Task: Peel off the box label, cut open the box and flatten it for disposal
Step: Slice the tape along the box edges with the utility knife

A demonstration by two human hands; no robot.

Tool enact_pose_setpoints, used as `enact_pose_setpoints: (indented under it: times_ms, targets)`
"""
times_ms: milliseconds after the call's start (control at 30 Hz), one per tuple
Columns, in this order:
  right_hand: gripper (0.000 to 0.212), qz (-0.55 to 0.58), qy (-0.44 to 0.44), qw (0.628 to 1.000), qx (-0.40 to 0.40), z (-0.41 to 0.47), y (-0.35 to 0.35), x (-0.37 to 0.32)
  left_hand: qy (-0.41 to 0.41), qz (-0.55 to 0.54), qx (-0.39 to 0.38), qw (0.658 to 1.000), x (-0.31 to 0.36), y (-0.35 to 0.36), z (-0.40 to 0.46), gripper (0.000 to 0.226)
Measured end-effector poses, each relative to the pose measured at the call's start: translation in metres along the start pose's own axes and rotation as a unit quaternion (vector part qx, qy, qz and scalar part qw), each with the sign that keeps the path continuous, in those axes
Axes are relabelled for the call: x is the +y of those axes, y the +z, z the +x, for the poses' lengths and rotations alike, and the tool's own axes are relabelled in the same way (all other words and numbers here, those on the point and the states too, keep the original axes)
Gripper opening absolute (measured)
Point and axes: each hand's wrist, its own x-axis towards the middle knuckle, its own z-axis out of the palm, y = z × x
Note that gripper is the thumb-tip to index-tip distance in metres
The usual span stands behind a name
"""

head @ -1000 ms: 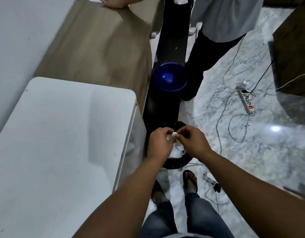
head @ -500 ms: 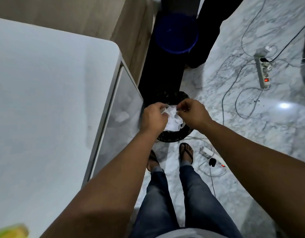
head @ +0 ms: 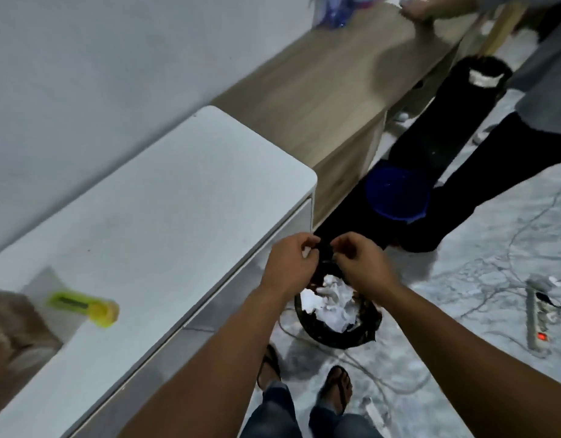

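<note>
Both hands over the bin (head: 339, 330); left hand (head: 290, 263) pinches a white label scrap (head: 306, 252), right hand (head: 361, 263) curled, grip unclear; release scraps straight down; box (head: 17, 330) and cutter (head: 83, 306) wait on counter (head: 146, 216), far left of left hand.

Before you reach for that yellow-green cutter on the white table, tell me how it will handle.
The cutter looks like slim plastic, so probably light and stiff. It lies flat on the white table, so it should slide rather than roll if pushed. Its smooth body may be a little slippery. Blur hides whether the blade is out.
</note>
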Motion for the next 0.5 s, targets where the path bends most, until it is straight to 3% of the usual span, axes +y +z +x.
enact_pose_setpoints:
  times_ms: [267, 500]
  targets:
    - [0.013, -0.048, -0.172, 0.98, -0.087, -0.011, 0.04, -0.099, -0.04, -0.023, 0.159, 0.986, -0.017, -0.091, -0.068, 0.028]
    - [0.014, -0.079, -0.242, 0.952, -0.17, -0.048, 0.132, -0.171, -0.102, -0.057, 0.276, 0.954, -0.076, -0.173, -0.151, 0.026]
